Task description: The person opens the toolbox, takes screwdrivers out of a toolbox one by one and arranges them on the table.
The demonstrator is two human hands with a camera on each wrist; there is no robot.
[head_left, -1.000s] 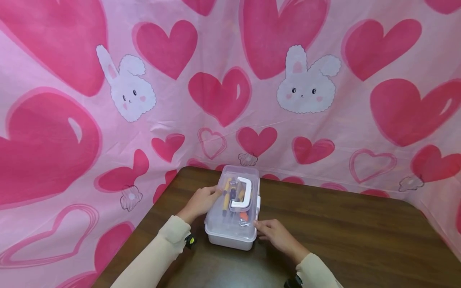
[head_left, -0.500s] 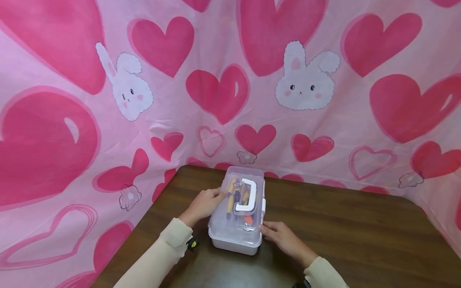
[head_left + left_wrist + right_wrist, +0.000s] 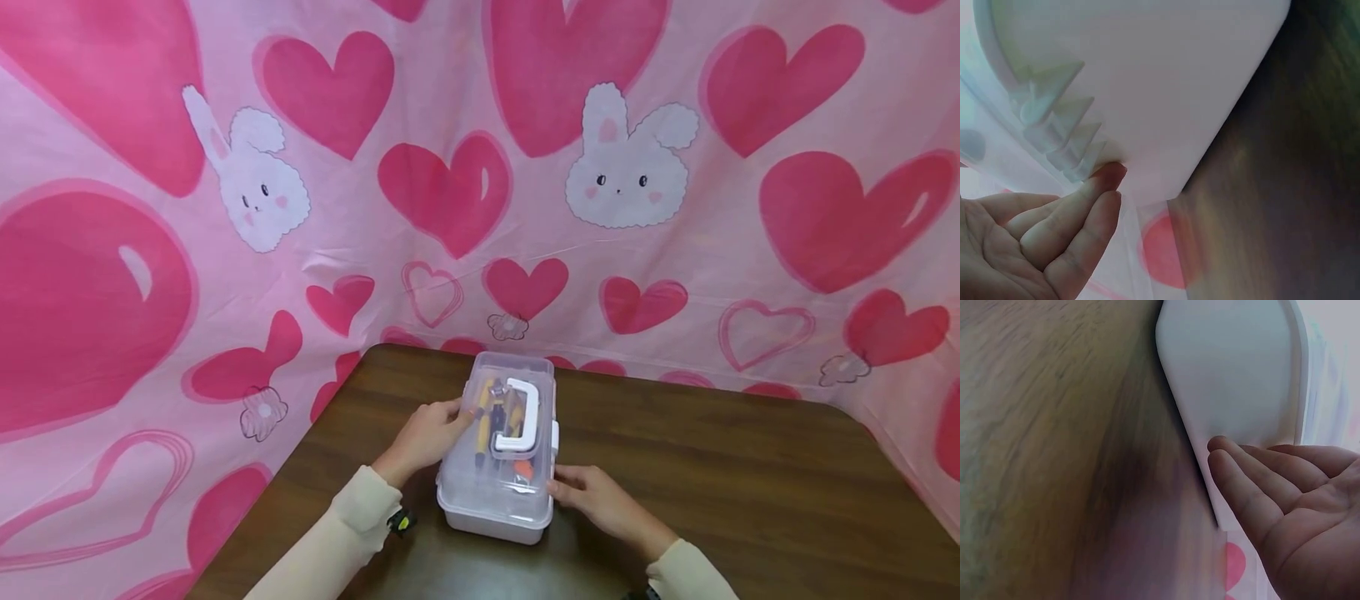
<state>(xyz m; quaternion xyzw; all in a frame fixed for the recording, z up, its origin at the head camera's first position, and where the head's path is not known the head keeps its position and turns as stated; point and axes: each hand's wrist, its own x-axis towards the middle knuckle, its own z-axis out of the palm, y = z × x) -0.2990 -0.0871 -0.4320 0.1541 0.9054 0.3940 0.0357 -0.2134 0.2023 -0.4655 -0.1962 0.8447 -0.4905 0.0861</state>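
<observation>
Head view: the left hand (image 3: 426, 434) and right hand (image 3: 602, 500), fingers extended and close together, touch opposite sides of a clear-lidded box (image 3: 480, 493) on the table (image 3: 712, 467).

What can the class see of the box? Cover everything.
The box looks plastic: a pale white base under a clear, closed lid. A white handle lies on the lid; a white latch shows on the right side, ribbed hinges on the left. Through the lid show yellow things and an orange thing, too hazy to name. The box sits upright on the brown table, long sides running front to back. The left grip touches its left side, the right grip its right.
</observation>
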